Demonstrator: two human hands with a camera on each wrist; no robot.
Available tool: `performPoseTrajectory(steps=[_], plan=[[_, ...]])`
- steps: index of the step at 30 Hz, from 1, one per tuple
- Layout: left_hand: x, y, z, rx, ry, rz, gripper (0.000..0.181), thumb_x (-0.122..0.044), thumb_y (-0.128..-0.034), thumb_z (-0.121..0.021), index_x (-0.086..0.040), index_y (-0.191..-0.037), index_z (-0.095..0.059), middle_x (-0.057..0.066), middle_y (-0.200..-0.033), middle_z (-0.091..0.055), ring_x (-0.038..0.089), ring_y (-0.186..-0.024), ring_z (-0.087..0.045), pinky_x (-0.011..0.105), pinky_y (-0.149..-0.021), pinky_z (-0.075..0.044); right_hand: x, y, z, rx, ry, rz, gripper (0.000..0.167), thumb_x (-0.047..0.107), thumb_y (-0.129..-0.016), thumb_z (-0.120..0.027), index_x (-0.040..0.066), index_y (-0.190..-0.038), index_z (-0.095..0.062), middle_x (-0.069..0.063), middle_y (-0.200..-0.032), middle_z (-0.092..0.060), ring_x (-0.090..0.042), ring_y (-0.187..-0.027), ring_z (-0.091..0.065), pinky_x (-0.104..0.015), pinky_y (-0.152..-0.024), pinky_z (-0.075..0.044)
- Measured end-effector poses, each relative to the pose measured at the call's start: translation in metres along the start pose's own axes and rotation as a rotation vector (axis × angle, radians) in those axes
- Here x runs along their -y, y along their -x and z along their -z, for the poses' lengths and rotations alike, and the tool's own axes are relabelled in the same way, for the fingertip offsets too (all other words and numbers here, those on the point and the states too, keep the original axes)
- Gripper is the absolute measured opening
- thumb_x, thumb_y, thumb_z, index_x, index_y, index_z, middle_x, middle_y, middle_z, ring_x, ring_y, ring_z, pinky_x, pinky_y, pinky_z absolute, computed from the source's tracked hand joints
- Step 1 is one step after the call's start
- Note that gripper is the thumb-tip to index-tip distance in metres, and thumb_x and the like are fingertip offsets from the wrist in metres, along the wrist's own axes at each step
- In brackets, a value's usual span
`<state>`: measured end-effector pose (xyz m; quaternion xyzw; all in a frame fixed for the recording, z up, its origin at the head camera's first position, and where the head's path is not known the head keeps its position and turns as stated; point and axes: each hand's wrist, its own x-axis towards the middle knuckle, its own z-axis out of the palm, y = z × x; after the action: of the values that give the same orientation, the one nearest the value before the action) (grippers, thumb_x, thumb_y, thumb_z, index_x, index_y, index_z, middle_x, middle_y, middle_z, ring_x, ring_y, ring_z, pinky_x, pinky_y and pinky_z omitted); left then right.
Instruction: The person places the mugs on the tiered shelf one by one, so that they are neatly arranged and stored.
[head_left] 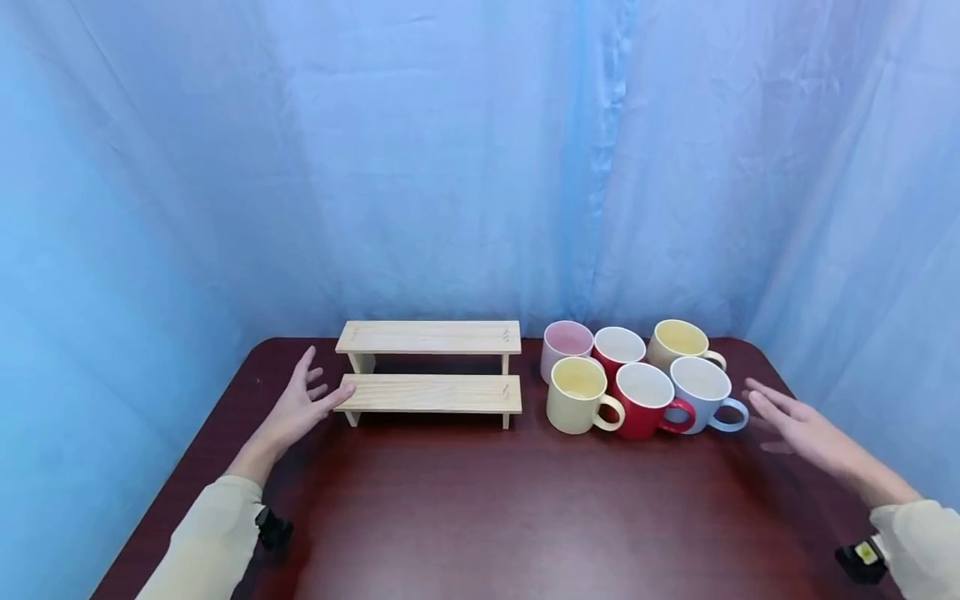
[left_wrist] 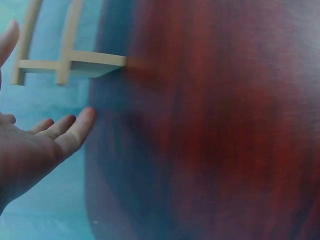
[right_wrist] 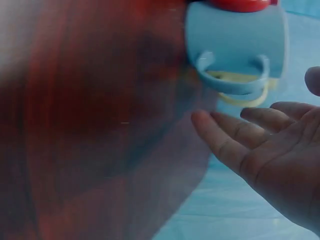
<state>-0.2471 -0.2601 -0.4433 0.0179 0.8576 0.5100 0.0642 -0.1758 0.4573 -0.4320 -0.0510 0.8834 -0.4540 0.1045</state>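
My left hand [head_left: 295, 410] is spread beside the left end of a two-step wooden rack [head_left: 427, 393], thumb near its lower shelf; nothing is held. In the left wrist view the fingers [left_wrist: 75, 131] lie below the rack's end. My right hand [head_left: 810, 429], fingers extended and nothing held, is to the right of a light blue mug [head_left: 701, 379], apart from its handle. Left of that mug are a front red mug [head_left: 643, 421] and a pale yellow mug [head_left: 573, 408]. Behind them stand a pink mug [head_left: 567, 340], another red mug [head_left: 619, 346] and another yellow mug [head_left: 678, 337].
A dark reddish-brown table [head_left: 525, 508] with rounded far corners carries the rack and mugs. Light blue curtains [head_left: 450, 167] hang behind the table and on both sides. The mugs stand close together, right of the rack.
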Motion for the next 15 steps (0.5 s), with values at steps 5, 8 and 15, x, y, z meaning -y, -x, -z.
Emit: performPoseTrajectory(steps=[5,8,15], plan=[[0.009,0.001,-0.005,0.029,0.053,0.034,0.109,-0.046,-0.0939,-0.072,-0.025,-0.162,0.011,0.032,-0.159,-0.019,0.049,-0.137,-0.041,0.057,-0.096,-0.05,-0.014,-0.003,-0.007,0.031,-0.125,-0.06,0.067,0.036,-0.112,-0.032,-0.008,-0.157,-0.008,-0.04,-0.152,-0.028,-0.015,-0.107,-0.069,-0.043,-0.084,-0.058],[0.013,0.003,-0.009,0.057,0.031,0.051,0.106,-0.046,-0.0936,-0.072,-0.021,-0.163,0.004,0.032,-0.152,-0.03,0.046,-0.128,-0.053,0.055,-0.093,-0.052,-0.021,-0.002,-0.009,0.066,-0.2,-0.081,0.066,0.037,-0.113,-0.031,-0.005,-0.159,-0.009,-0.033,-0.149,-0.039,-0.022,-0.109,-0.069,-0.044,-0.086,-0.058],[0.017,-0.003,-0.014,0.022,0.049,0.08,0.085,-0.043,-0.0957,-0.07,-0.012,-0.16,-0.025,0.028,-0.132,-0.055,0.034,-0.103,-0.068,0.044,-0.082,-0.059,-0.031,-0.003,-0.006,0.104,-0.359,-0.096,0.057,0.032,-0.112,-0.035,-0.003,-0.155,-0.025,0.009,-0.126,-0.065,-0.022,-0.11,-0.07,-0.044,-0.087,-0.057]])
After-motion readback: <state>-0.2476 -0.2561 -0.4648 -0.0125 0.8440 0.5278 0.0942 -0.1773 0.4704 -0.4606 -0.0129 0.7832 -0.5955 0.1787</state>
